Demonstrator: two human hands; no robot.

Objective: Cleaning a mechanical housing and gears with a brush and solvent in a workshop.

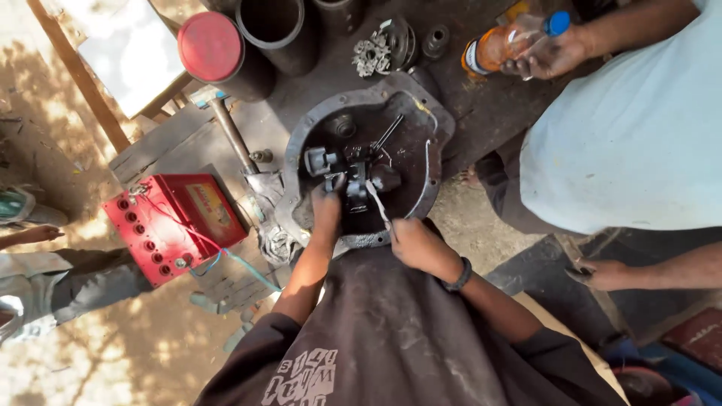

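Head view, looking straight down. The round dark metal housing (366, 162) is lying open-side up at the centre of the frame, on a dark, greasy surface (481, 113). Inside it, dark mechanical parts (353, 174) are sitting near the middle.

Left hand (326, 212) is reaching in over the lower-left rim of the housing; its grip is closing on one of the dark parts, fingertips touching it. Right hand (416, 242) is resting at the lower rim, its grip closing on a thin white strip (378, 203) that is running up and left into the housing. A dark band (458, 276) is showing on the right wrist.

Left of the housing, a red battery (174, 224) with blue and red wires is sitting at centre left. A red-capped cylinder (212, 46) and an open dark pipe (274, 26) are standing at upper left. Small gear parts (383, 49) are lying above the housing.

At upper right, another person's hand (549, 56) is holding a clear bottle (508, 43) with orange liquid and a blue cap; that person's second hand (602, 272) is hanging at lower right
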